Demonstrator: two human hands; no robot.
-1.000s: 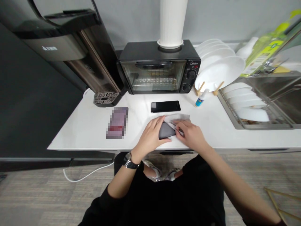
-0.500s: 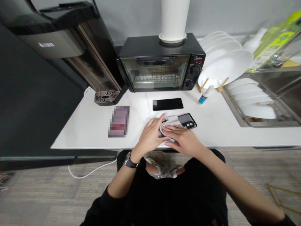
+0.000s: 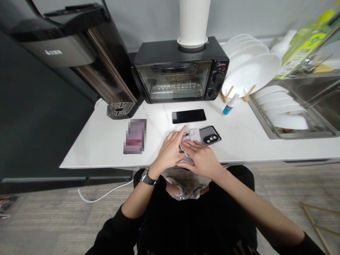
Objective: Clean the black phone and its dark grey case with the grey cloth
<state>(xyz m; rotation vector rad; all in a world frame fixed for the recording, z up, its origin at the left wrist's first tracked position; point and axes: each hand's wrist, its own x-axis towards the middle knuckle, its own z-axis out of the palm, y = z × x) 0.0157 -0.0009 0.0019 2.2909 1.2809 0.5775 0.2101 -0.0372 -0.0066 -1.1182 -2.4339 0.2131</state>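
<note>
A phone case (image 3: 210, 134) with camera cut-outs lies on the white counter near its front edge, its left part under a light grey cloth (image 3: 194, 134). My right hand (image 3: 198, 154) presses flat on the cloth, fingers extended. At the case's left end is my left hand (image 3: 171, 148), thumb and fingers spread round the edge of cloth and case; its grip is partly hidden. Just behind them a black phone (image 3: 189, 116) lies screen up. A small spray bottle (image 3: 229, 106) with a blue label stands to the right. A blurred-out purple item (image 3: 135, 136) lies to the left.
A black toaster oven (image 3: 175, 79) stands at the back with a white pot (image 3: 193, 24) on top. A drink machine (image 3: 101, 67) is at the left. White plates (image 3: 252, 76) stand in a rack beside the sink (image 3: 273, 136) on the right.
My right hand has slid slightly left over the cloth, towards my left hand. My left hand has hardly moved. The whole view has shifted a little.
</note>
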